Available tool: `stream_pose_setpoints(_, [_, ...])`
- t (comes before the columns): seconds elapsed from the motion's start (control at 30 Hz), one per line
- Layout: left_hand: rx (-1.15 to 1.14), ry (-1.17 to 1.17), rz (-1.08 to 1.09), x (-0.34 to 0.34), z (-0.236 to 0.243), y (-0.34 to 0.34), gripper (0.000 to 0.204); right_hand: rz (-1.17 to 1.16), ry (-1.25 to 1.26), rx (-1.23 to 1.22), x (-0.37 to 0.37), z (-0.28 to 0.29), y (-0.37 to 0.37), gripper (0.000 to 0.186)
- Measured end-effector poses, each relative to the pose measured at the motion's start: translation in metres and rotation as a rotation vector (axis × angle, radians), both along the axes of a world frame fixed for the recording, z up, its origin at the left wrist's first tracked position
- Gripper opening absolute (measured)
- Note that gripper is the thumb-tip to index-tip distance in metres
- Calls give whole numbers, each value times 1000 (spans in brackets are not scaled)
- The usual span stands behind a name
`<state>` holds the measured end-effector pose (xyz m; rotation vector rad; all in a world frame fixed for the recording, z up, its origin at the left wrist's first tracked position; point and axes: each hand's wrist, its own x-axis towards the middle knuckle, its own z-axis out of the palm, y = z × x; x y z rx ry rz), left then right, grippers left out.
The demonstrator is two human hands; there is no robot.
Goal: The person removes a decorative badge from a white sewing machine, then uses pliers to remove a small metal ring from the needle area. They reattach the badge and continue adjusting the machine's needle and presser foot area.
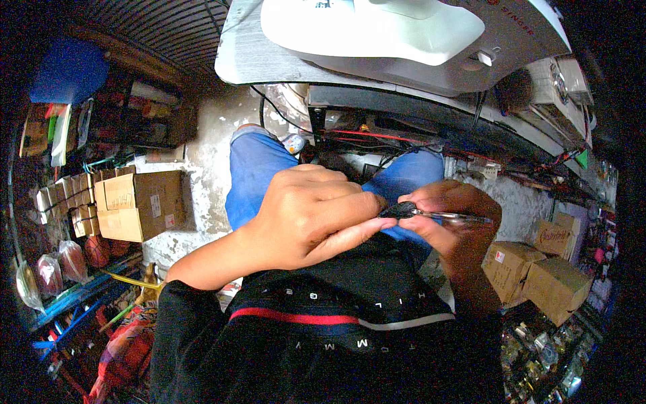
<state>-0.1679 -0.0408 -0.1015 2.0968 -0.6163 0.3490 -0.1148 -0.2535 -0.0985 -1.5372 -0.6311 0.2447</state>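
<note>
My left hand (316, 215) is closed, its thumb and forefinger pinched on a small dark, textured item (397, 211) held over my lap. Beside it, my right hand (447, 219) has its thumb and fingers closed round a slim silvery metal tool (457, 219) that points right, its inner end touching the dark item. The exact kind of tool is unclear, and some of the item is hidden by my fingertips.
A white sewing machine (370, 27) stands on a grey table (239, 50) ahead, with cables below. Cardboard boxes (138, 205) (555, 286) sit either side. Dark shelves (148, 114), bagged balls (74, 259) and coloured tubes line the left. My knees are under the table edge.
</note>
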Motion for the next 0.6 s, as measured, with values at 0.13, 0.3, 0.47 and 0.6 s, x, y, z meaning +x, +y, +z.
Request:
stream_pose_setpoints(0.13, [38, -39, -12, 1, 3, 1, 17, 153, 55, -130, 18, 18, -6, 31])
stream_pose_setpoints(0.3, [106, -69, -39, 4, 5, 0, 16, 313, -121, -411, 26, 39, -8, 29])
stream_pose_setpoints(0.47, [157, -49, -33, 5, 6, 7, 16, 344, -304, -466, 31, 41, 1, 27])
stream_pose_setpoints(0.6, [121, 19, -24, 7, 0, 8, 18, 308, -379, -474, 32, 41, -2, 31])
